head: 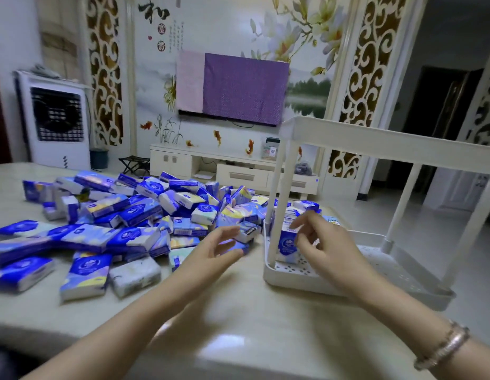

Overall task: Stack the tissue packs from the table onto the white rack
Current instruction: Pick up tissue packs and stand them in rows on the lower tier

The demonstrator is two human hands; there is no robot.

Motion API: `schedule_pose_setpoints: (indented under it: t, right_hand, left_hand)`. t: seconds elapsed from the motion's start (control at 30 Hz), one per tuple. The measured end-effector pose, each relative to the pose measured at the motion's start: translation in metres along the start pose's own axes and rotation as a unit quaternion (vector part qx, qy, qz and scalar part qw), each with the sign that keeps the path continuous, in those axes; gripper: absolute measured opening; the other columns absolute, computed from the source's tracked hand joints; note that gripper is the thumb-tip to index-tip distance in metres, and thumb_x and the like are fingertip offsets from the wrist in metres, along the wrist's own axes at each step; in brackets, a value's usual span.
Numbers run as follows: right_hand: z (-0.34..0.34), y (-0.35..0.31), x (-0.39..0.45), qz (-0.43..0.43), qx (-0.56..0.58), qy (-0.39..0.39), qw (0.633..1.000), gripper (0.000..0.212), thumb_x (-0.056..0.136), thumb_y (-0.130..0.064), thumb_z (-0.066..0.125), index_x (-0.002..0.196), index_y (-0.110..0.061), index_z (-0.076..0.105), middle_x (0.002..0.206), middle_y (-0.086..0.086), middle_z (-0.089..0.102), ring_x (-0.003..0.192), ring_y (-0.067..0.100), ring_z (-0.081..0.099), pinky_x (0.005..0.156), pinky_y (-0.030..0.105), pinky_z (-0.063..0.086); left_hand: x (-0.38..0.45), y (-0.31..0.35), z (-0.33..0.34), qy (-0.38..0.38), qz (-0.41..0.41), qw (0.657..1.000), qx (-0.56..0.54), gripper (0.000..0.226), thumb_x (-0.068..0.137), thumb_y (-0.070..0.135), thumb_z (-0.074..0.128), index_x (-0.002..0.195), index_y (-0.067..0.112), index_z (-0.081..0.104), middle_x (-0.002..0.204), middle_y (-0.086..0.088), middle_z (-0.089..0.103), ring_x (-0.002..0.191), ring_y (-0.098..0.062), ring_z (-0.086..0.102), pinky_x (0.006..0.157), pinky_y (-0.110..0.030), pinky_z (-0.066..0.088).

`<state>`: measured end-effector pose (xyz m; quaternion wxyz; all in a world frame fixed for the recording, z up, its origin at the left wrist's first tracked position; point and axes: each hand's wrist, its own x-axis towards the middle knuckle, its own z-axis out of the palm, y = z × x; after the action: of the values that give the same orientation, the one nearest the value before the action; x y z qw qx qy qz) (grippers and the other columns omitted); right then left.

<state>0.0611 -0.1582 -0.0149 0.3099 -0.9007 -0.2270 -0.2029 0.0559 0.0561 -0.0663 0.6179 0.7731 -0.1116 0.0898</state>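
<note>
While right hand (324, 244) hides rack (293, 281) pack (286, 242) | contact unclear

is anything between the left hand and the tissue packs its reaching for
Nothing visible does. The left hand, its fingers straight, is already at the near edge of the pile of blue and white plastic-wrapped tissue packs on the pale table; the white plastic rack stands off to its right.
</note>
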Motion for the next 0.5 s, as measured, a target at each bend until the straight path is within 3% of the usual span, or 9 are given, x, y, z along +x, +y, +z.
schedule_pose_setpoints:
  t: [0.07, 0.17, 0.23, 0.3, 0.4, 0.5]
  right_hand:
    - [0.013, -0.019, 0.002, -0.063, 0.003, -0.007, 0.998, 0.013, 0.089, -0.012, 0.051, 0.091, -0.022, 0.058, 0.070, -0.009, 0.059, 0.069, 0.008, 0.054, 0.065, 0.027, 0.045]
    - [0.054, -0.038, 0.016, -0.124, 0.003, -0.067, 0.990, 0.014, 0.090, -0.020, 0.053, 0.103, -0.022, 0.058, 0.092, -0.011, 0.063, 0.087, 0.004, 0.057, 0.075, 0.025, 0.048]
    - [0.088, -0.044, 0.028, -0.145, -0.008, -0.109, 0.983, 0.024, 0.091, -0.026, 0.053, 0.115, -0.024, 0.055, 0.114, -0.008, 0.059, 0.109, 0.008, 0.052, 0.090, 0.028, 0.046]
    - [0.119, -0.049, 0.039, -0.150, -0.033, -0.144, 0.978, 0.036, 0.088, -0.026, 0.056, 0.124, -0.020, 0.051, 0.125, -0.001, 0.055, 0.119, 0.016, 0.047, 0.098, 0.030, 0.039]
    - [0.151, -0.055, 0.048, -0.135, -0.056, -0.166, 0.975, 0.043, 0.086, -0.031, 0.059, 0.126, -0.019, 0.048, 0.125, 0.003, 0.053, 0.119, 0.022, 0.045, 0.099, 0.034, 0.037]
    - [0.165, -0.053, 0.050, -0.135, -0.066, -0.168, 0.974, 0.043, 0.087, -0.035, 0.058, 0.126, -0.022, 0.047, 0.123, 0.001, 0.049, 0.117, 0.021, 0.045, 0.098, 0.034, 0.037]
  left_hand:
    - [-0.019, 0.002, -0.024, 0.032, 0.002, 0.999, 0.000, 0.034, 0.091, 0.010, 0.060, 0.123, 0.021, 0.055, 0.125, 0.012, 0.059, 0.114, 0.001, 0.055, 0.080, -0.010, 0.048]
    - [-0.040, -0.002, -0.058, 0.084, 0.009, 0.995, 0.047, 0.030, 0.091, 0.005, 0.057, 0.116, 0.022, 0.058, 0.117, 0.013, 0.063, 0.103, 0.008, 0.059, 0.068, -0.004, 0.045]
    - [-0.049, -0.012, -0.078, 0.121, 0.009, 0.985, 0.126, 0.029, 0.085, 0.012, 0.064, 0.111, 0.024, 0.059, 0.115, 0.013, 0.063, 0.105, 0.003, 0.059, 0.078, -0.010, 0.045]
    - [-0.058, -0.024, -0.094, 0.137, -0.010, 0.963, 0.233, 0.032, 0.083, 0.020, 0.067, 0.113, 0.023, 0.057, 0.116, 0.011, 0.060, 0.108, -0.003, 0.055, 0.089, -0.020, 0.044]
    - [-0.067, -0.035, -0.108, 0.138, -0.008, 0.921, 0.365, 0.050, 0.072, 0.043, 0.061, 0.118, 0.024, 0.054, 0.116, 0.010, 0.056, 0.110, -0.013, 0.051, 0.095, -0.028, 0.042]
    - [-0.066, -0.038, -0.117, 0.159, 0.014, 0.894, 0.419, 0.045, 0.078, 0.043, 0.063, 0.119, 0.028, 0.052, 0.116, 0.011, 0.050, 0.108, -0.017, 0.043, 0.093, -0.029, 0.037]
